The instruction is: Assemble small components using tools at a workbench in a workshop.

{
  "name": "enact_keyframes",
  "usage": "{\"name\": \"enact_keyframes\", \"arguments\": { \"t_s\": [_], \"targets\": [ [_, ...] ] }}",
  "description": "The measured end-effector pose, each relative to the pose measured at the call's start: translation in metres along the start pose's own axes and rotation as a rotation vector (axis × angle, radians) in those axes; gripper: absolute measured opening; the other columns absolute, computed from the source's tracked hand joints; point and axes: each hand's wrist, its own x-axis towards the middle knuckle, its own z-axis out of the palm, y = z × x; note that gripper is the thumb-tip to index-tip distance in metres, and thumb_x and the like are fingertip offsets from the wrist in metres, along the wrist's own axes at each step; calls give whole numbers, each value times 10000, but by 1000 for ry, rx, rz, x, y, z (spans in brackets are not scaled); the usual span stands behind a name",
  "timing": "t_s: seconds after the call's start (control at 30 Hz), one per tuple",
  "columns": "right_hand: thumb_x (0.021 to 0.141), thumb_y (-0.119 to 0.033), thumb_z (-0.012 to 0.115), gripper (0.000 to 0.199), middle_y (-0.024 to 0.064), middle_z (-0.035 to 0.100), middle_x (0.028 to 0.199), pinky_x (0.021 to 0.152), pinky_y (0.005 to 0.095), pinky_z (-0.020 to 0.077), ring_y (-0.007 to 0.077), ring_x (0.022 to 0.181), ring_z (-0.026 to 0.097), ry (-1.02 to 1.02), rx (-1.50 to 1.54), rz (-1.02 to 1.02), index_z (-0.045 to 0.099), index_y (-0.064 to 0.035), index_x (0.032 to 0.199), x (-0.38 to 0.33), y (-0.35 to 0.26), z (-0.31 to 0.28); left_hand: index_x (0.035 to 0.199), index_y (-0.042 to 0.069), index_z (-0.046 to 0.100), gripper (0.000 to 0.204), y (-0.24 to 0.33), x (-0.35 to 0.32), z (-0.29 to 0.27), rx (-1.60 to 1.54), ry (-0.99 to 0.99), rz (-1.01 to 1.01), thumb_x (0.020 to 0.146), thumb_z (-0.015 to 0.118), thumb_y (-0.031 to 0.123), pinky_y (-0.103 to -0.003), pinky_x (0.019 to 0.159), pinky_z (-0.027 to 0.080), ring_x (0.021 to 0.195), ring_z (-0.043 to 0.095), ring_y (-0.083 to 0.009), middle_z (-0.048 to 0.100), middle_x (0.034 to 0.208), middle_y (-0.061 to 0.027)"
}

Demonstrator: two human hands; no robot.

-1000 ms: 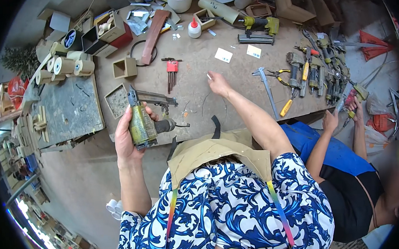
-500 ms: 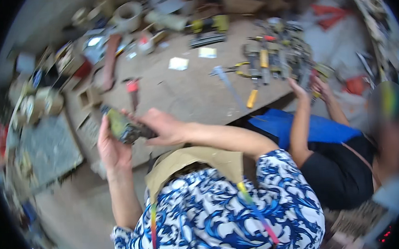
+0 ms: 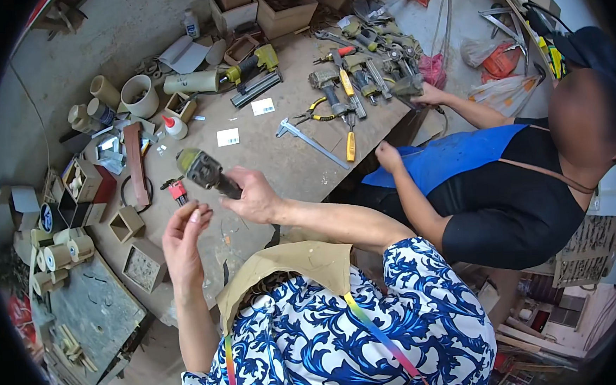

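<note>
My right hand (image 3: 253, 196) grips the dark handle of a green and black pistol-shaped power tool (image 3: 204, 170), held up over the workbench with its body tilted to the left. My left hand (image 3: 185, 235) is just below the tool and apart from it. Its thumb and fingers are pinched together; whatever is between them is too small to make out. A red and black hand tool (image 3: 177, 191) lies on the bench just beyond the left fingertips, partly hidden.
Beside me on the right sits a co-worker in a blue apron (image 3: 447, 157), one hand on a tool. Calipers (image 3: 312, 143), pliers (image 3: 310, 112) and several power tools lie ahead. A white glue bottle (image 3: 175, 127) and small wooden box (image 3: 125, 225) stand left. Tape rolls (image 3: 58, 257) lie further left.
My left hand has let go of the power tool and dropped below it, its fingers now pinched. The right hand has brought the tool up. My view has shifted, showing more of the co-worker.
</note>
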Motion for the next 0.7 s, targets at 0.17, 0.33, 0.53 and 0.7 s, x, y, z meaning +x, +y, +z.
{"name": "enact_keyframes", "arguments": {
  "t_s": [0.17,0.33,0.53,0.7],
  "targets": [
    [807,-150,787,231,152,673,805,696,391,521,219,759,682,70,157,94,684,25,917,-6,-3,0,1266,-69,656,330,-25,-8,1,36,-62,-136,1032,705,159,-334,957,561,1039,734,-207,757,1130,-151],
    [803,-153,763,227,162,654,764,666,407,508,231,701,654,48,142,135,656,29,885,-13,-4,5,1252,-72,663,332,-33,-14,0,109,-33,-108,1035,713,174,-315,912,558,1012,725,-189,752,1091,-134],
    [796,-169,738,238,176,622,731,649,406,506,237,671,620,-55,40,155,642,33,877,-13,-9,12,1249,-75,666,332,-29,-12,5,97,-50,-107,1034,718,174,-299,878,551,979,712,-170,739,1076,-115],
    [786,-183,751,265,195,632,753,658,424,508,284,679,638,-100,20,159,655,31,910,-15,-8,11,1272,-78,652,364,-29,-12,6,82,-47,-134,1035,721,190,-291,867,546,953,702,-157,731,1076,-106]
  ]
}}
